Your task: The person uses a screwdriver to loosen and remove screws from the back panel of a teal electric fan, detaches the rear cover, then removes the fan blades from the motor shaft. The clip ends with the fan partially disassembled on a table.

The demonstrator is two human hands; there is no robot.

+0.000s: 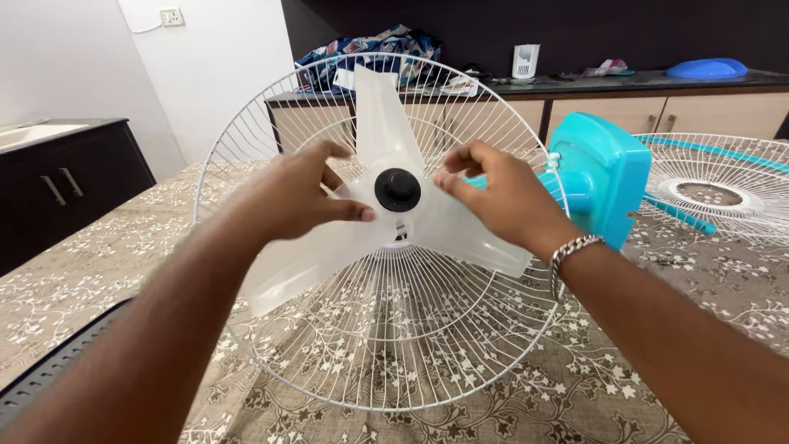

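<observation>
Both hands on the translucent fan blade, at the hub of the rear grille.

Left hand pinches the fan blade just left of the black hub cap, fingers curled, thumb pressed on. Right hand grips the blade's right lobe, fingers closed. Blade sits inside the white wire grille, tips short of its rim. Turquoise motor housing just behind the right edge. Second grille lies far right on the floral bedsheet, apart. Open sheet left and front.
</observation>
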